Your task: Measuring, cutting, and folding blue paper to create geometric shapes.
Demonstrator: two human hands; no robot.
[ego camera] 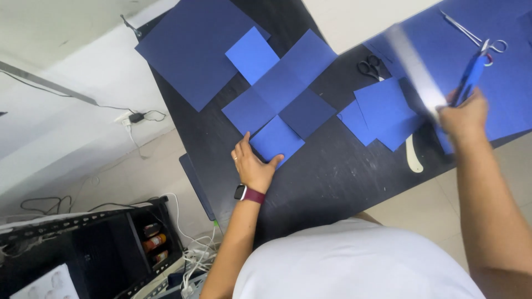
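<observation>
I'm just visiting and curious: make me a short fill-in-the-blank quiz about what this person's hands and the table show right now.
1. The left hand presses on a cross-shaped piece of ____ paper.
2. The right hand grips a blurred metal ____ and a blue pen.
3. On the left wrist sits a watch with a ____ strap.
4. The black-handled scissors lie on the ____ table.

Missing words: blue; ruler; maroon; black

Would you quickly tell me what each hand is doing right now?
Left hand: open, flat on the blue paper.
Right hand: closed, holding a metal ruler and blue pen.
</observation>
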